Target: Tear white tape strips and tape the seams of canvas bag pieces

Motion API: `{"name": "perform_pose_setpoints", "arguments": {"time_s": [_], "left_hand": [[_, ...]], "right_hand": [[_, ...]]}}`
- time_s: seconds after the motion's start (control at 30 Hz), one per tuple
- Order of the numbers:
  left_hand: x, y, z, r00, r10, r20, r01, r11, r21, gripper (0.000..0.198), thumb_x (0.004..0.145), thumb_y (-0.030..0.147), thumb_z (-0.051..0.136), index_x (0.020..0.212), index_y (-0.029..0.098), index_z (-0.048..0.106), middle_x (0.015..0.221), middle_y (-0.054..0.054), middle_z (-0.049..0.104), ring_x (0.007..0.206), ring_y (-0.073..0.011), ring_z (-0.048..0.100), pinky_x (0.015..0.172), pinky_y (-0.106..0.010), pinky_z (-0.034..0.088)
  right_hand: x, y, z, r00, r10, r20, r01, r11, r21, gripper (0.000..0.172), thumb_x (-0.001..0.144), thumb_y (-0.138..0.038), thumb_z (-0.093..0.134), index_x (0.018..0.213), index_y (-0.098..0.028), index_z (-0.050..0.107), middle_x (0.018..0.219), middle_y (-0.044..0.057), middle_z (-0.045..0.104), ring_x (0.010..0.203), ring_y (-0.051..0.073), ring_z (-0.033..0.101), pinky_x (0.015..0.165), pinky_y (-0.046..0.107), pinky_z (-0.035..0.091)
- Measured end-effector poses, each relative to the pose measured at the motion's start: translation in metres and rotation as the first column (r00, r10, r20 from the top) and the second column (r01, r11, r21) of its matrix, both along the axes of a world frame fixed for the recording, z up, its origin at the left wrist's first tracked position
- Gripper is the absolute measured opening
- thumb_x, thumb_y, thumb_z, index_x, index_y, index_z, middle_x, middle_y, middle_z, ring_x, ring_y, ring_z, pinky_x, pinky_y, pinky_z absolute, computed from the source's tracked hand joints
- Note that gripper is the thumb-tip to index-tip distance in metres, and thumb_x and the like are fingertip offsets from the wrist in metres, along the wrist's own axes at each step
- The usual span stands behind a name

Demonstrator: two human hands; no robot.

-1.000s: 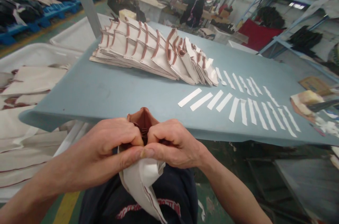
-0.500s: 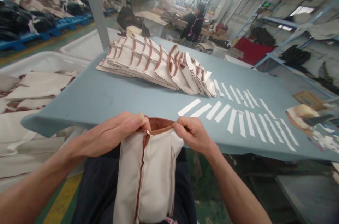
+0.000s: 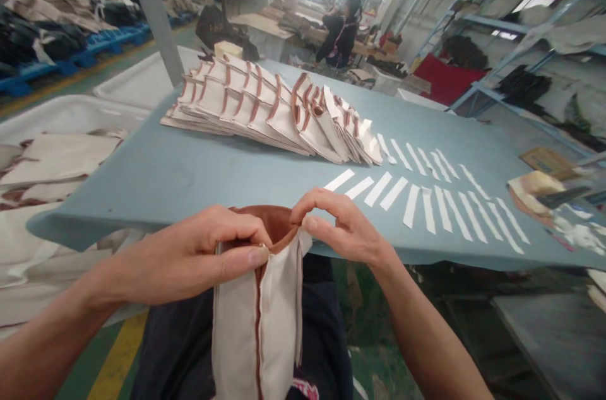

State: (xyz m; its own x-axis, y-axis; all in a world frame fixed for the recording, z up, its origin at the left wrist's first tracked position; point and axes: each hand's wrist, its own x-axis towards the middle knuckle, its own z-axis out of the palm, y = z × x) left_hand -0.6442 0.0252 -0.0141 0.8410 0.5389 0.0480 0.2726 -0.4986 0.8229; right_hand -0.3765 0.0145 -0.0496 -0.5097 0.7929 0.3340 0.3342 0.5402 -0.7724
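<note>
A cream fabric piece (image 3: 279,324) with a brown lining and a brown-edged seam hangs upright over my lap, its top opening spread. My left hand (image 3: 213,252) pinches the rim where the front seam meets it, thumb outside and fingers inside. On the right side of the opening, my right hand (image 3: 338,223) grips the rim between thumb and forefinger. Beyond the hands, a stack of similar cream pieces with brown edging (image 3: 246,103) lies on the blue-green table (image 3: 189,182). White strips (image 3: 411,205) are laid out in two rows to its right.
At the left, a white bin (image 3: 61,103) holds more cream pieces. A grey post (image 3: 151,15) stands behind the table's left end. Yellow foam and scraps lie at the table's right end (image 3: 540,184). A person (image 3: 338,34) is at work in the background.
The view has shifted slightly. My left hand has moved onto the front seam with its thumb laid over the rim, and my right hand's fingers have loosened into a pinch. The piece looks narrower.
</note>
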Motion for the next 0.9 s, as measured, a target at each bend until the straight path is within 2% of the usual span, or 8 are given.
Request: {"name": "perform_pose_setpoints", "arguments": {"time_s": [0.1, 0.17, 0.3, 0.47, 0.6, 0.73, 0.9], "left_hand": [[-0.001, -0.006, 0.002, 0.999, 0.029, -0.024, -0.029, 0.999, 0.03, 0.034, 0.108, 0.036, 0.048, 0.088, 0.019, 0.071, 0.078, 0.003, 0.068, 0.073, -0.0144, 0.063, 0.069, -0.022, 0.045], [-0.004, -0.009, 0.0, 0.999, 0.035, -0.04, -0.033, 0.999, 0.036, 0.031, 0.108, 0.033, 0.048, 0.093, 0.021, 0.073, 0.082, 0.003, 0.071, 0.077, -0.0145, 0.066, 0.072, -0.021, 0.046], [-0.009, -0.012, -0.004, 0.995, 0.061, -0.073, -0.057, 0.997, 0.052, 0.024, 0.104, 0.03, 0.053, 0.105, 0.024, 0.076, 0.092, 0.002, 0.078, 0.086, -0.0165, 0.07, 0.076, -0.021, 0.048], [-0.009, -0.011, -0.007, 0.99, 0.123, -0.069, -0.118, 0.99, 0.078, 0.022, 0.099, 0.028, 0.055, 0.091, 0.021, 0.074, 0.076, 0.003, 0.073, 0.069, -0.0143, 0.065, 0.064, -0.022, 0.045], [-0.009, -0.009, -0.007, 0.989, 0.142, -0.041, -0.139, 0.987, 0.077, 0.022, 0.098, 0.027, 0.058, 0.082, 0.019, 0.072, 0.067, 0.004, 0.069, 0.06, -0.0124, 0.058, 0.057, -0.021, 0.041], [-0.014, -0.01, -0.005, 0.992, 0.126, -0.026, -0.123, 0.989, 0.085, 0.023, 0.099, 0.027, 0.059, 0.085, 0.02, 0.076, 0.069, 0.005, 0.071, 0.062, -0.0113, 0.061, 0.059, -0.02, 0.041], [-0.021, -0.01, -0.006, 0.995, 0.088, -0.053, -0.082, 0.991, 0.106, 0.025, 0.103, 0.029, 0.057, 0.094, 0.022, 0.079, 0.075, 0.004, 0.077, 0.064, -0.0115, 0.067, 0.061, -0.021, 0.043]], "right_hand": [[-0.013, -0.007, 0.013, 0.988, 0.153, -0.03, -0.15, 0.985, 0.087, 0.022, 0.101, -0.041, 0.069, 0.094, -0.02, 0.07, 0.091, 0.004, 0.076, 0.086, 0.017, 0.067, 0.086, 0.03, 0.052], [-0.021, -0.011, 0.013, 0.983, 0.177, -0.05, -0.173, 0.983, 0.067, 0.019, 0.102, -0.036, 0.069, 0.091, -0.02, 0.069, 0.086, 0.002, 0.074, 0.079, 0.015, 0.065, 0.082, 0.028, 0.051], [-0.027, -0.014, 0.004, 0.984, 0.149, -0.093, -0.158, 0.983, -0.095, 0.022, 0.103, -0.034, 0.065, 0.088, -0.018, 0.067, 0.083, 0.0, 0.07, 0.074, 0.012, 0.059, 0.073, 0.023, 0.047], [-0.029, -0.014, -0.002, 0.988, 0.103, -0.116, -0.125, 0.972, -0.201, 0.027, 0.102, -0.04, 0.064, 0.086, -0.018, 0.065, 0.078, -0.002, 0.064, 0.07, 0.011, 0.053, 0.065, 0.022, 0.041], [-0.034, -0.018, 0.0, 0.989, 0.094, -0.11, -0.109, 0.983, -0.144, 0.028, 0.097, -0.044, 0.072, 0.09, -0.018, 0.066, 0.082, -0.002, 0.066, 0.072, 0.011, 0.055, 0.068, 0.023, 0.043], [-0.044, -0.024, 0.004, 0.999, 0.026, -0.046, -0.026, 1.0, -0.008, 0.018, 0.093, -0.033, 0.074, 0.087, -0.019, 0.066, 0.082, -0.002, 0.069, 0.071, 0.011, 0.058, 0.073, 0.024, 0.045], [-0.056, -0.026, 0.002, 0.999, -0.041, -0.029, 0.04, 0.999, -0.027, 0.007, 0.088, -0.021, 0.062, 0.082, -0.021, 0.064, 0.075, -0.002, 0.068, 0.065, 0.011, 0.058, 0.068, 0.024, 0.046]]}}
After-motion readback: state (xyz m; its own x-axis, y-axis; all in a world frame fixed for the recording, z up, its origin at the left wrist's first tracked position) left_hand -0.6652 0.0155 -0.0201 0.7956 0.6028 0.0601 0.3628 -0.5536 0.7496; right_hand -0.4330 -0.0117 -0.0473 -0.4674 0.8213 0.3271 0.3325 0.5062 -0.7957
